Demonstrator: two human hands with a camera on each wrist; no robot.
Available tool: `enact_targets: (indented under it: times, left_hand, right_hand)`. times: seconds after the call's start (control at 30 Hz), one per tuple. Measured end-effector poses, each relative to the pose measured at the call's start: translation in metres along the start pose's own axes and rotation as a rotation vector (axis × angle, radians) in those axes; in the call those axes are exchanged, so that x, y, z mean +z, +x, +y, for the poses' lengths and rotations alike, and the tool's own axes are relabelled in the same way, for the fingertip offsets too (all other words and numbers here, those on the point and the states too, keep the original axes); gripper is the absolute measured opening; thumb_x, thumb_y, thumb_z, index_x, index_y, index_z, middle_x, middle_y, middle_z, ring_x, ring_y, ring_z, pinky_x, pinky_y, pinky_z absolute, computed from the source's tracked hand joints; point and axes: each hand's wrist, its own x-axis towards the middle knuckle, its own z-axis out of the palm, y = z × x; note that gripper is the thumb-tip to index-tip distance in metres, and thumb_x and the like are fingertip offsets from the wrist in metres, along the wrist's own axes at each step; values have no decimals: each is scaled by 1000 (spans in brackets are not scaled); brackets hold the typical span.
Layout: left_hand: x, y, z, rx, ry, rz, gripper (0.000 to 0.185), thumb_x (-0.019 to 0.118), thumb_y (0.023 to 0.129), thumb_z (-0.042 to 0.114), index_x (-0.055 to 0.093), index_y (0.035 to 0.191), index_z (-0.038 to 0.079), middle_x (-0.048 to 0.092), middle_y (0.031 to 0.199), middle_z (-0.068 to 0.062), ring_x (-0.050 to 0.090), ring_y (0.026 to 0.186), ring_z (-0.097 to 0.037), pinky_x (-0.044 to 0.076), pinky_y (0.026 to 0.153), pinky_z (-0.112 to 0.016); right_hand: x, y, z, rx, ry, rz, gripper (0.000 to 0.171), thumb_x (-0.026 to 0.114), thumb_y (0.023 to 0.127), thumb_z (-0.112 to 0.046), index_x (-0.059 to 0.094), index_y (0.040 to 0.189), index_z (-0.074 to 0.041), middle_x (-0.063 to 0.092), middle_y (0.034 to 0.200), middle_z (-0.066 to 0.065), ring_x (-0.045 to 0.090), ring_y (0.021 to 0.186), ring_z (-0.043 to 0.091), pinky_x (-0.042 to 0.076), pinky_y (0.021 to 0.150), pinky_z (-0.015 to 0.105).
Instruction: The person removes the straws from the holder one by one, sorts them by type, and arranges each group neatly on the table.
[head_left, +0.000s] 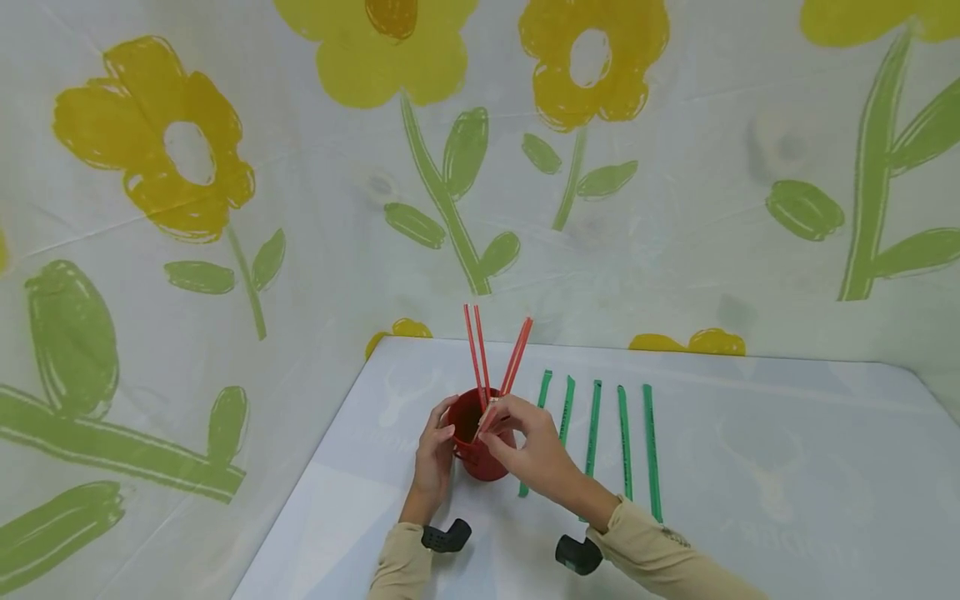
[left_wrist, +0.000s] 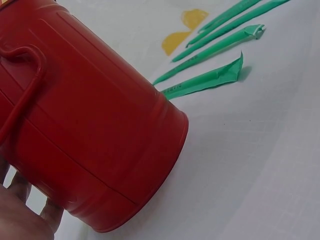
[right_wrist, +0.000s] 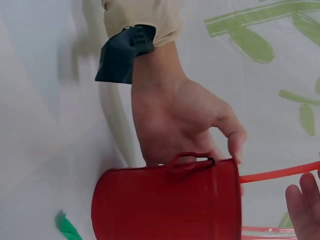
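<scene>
A red metal bucket with a small wire handle stands on the white table, and my left hand grips its left side, thumb at the rim. In the right wrist view the left palm lies behind the bucket. Several thin red straws rise out of the bucket's mouth. Over the near right rim, my right hand pinches a red straw between thumb and fingers; the right wrist view shows a red straw running from the bucket toward these fingers.
Several long green paper-wrapped strips lie side by side right of the bucket, partly under the right forearm. The white table reaches to a flower-printed cloth behind and at left. Black wrist devices sit at both cuffs.
</scene>
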Motion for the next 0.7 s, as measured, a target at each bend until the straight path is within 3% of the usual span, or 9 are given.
enact_targets:
  times: [0.3,0.57,0.7]
  left_hand:
    - [2,0,1,9,7,0,55,39,89,26,36,142,14,44,141,-6,36,129,-27,26,105,-51]
    - [1,-1,0,-6,-12,14,51,42,87,27,42,138,21,43,141,-5,35,130,-27,22,106,-54]
    - [0,-1,0,-2,-22,14,53,42,86,27,41,139,18,44,141,-6,35,130,-28,20,107,-55]
  right_hand:
    - [-14,14,-42,-94,43,64,22,62,80,15,57,96,1,60,92,13,61,89,25,53,75,45]
    - [-25,16,-34,-171,168,213,26,61,80,16,55,103,6,59,96,17,61,91,25,53,80,34]
    - [-35,18,-38,-159,201,261,25,61,80,15,54,103,9,57,95,19,61,89,28,53,79,33]
